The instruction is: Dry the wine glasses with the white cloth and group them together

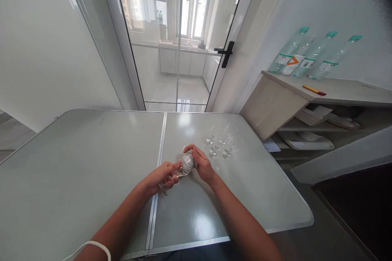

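Note:
A clear stemmed glass lies tilted between my hands above the grey table. My left hand is closed around its stem and foot. My right hand is closed over the bowl, pressing something white, cloth or paper, into it. Several more small stemmed glasses stand upright in a cluster just beyond my right hand.
The table has a metal seam down its middle. A wooden shelf unit stands to the right with three plastic bottles and a yellow-red pen on top. A glass door with a black handle lies ahead.

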`<state>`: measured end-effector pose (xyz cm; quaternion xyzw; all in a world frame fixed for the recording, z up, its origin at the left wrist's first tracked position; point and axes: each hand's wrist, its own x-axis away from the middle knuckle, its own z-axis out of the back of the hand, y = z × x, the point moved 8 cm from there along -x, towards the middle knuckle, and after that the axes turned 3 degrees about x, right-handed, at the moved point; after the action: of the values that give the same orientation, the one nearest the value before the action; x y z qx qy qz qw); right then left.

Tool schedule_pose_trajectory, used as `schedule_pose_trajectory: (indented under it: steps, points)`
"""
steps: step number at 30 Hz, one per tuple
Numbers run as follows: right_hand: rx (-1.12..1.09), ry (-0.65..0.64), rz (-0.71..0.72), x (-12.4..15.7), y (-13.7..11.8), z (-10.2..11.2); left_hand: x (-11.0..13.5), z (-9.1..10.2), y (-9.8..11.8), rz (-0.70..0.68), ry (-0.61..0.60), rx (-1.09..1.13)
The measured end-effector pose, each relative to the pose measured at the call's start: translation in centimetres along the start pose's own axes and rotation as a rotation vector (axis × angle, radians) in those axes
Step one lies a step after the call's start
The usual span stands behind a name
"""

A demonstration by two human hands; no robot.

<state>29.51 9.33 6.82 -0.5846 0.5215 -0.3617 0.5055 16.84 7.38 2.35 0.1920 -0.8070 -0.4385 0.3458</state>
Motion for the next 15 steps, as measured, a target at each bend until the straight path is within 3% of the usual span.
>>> schedule_pose_trajectory:
  steps: [4, 7, 9, 11, 13, 15]
  points:
    - [-0.037, -0.048, -0.077, 0.0, 0.7, -0.9, 0.0, 0.0, -1.3, 0.143, -0.088, 0.187]
    - [-0.030, -0.117, -0.093, 0.1, 0.8, -1.5, 0.2, -0.5, -1.0, 0.149, -0.152, 0.160]
    - [0.092, -0.122, -0.026, 0.1, 0.2, -1.2, 0.2, -0.6, -0.7, 0.113, -0.147, 0.060]
    - [0.284, -0.099, 0.067, 0.0, -0.6, -0.7, 0.1, 0.3, 0.2, -0.007, -0.022, -0.159]
    - [0.397, -0.054, 0.122, -0.2, -1.3, 0.0, 0.5, 1.8, 2.1, -0.232, 0.238, -0.496]
    - [0.358, -0.024, 0.108, -0.3, -1.4, 0.4, 1.7, 2.5, 4.2, -0.459, 0.508, -0.841]
